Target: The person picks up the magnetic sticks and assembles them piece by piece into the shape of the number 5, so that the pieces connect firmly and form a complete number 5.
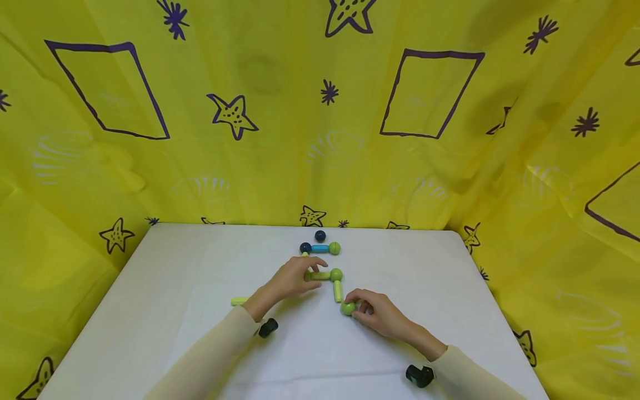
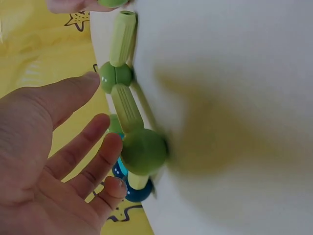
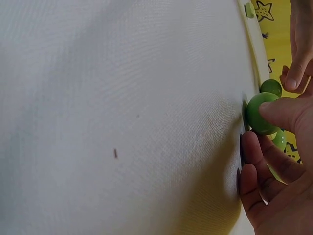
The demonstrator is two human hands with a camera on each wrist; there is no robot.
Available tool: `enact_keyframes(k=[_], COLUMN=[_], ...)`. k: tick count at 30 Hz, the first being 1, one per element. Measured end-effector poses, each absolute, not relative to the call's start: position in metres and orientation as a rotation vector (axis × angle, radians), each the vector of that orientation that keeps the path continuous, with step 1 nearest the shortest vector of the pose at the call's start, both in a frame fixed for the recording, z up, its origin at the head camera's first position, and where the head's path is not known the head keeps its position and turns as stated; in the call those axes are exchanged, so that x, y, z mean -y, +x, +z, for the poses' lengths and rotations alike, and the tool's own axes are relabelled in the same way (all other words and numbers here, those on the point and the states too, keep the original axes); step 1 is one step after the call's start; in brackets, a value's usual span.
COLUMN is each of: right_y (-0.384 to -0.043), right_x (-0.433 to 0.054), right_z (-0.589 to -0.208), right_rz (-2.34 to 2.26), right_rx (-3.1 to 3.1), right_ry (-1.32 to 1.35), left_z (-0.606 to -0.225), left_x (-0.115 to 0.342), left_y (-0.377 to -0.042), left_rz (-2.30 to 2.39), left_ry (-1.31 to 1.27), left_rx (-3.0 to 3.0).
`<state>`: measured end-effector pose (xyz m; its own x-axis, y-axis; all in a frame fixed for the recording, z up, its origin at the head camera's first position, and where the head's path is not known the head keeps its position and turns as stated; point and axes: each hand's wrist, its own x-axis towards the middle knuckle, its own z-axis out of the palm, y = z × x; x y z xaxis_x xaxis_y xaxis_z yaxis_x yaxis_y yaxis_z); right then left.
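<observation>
Between thumb and fingers, my right hand (image 1: 379,312) pinches a green ball (image 1: 348,308) at the table surface. This ball is close to the near end of a light green rod (image 1: 337,291), which joins a green corner ball (image 1: 336,274). From that corner another light green rod (image 1: 320,275) runs left to a green ball (image 2: 145,152). My left hand (image 1: 295,276) hovers over this part with loosely spread fingers, fingertips right beside the balls. Further back, a dark blue ball (image 1: 305,248), a blue rod (image 1: 320,248) and a green ball (image 1: 334,248) form a row.
A loose dark blue ball (image 1: 320,236) lies behind the row. Left of my left wrist is a light green rod (image 1: 239,301). The white table (image 1: 440,266) ends at a yellow patterned curtain (image 1: 280,166). Dark wrist cameras (image 1: 419,376) hang below both sleeves.
</observation>
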<state>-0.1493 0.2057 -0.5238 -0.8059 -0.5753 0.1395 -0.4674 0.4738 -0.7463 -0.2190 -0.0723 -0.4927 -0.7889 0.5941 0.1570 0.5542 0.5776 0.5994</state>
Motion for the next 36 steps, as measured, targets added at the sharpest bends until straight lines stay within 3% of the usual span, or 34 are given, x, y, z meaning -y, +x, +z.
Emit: enact_keyframes(k=[36], right_y=[-0.146], right_x=[-0.210], right_z=[-0.528], right_rz=[-1.288], right_rx=[-2.600], right_ry=[-0.987], left_z=[-0.524], left_x=[0.025], left_y=[-0.198], left_rz=[0.744], left_ry=[1.144], left_rx=[-2.845])
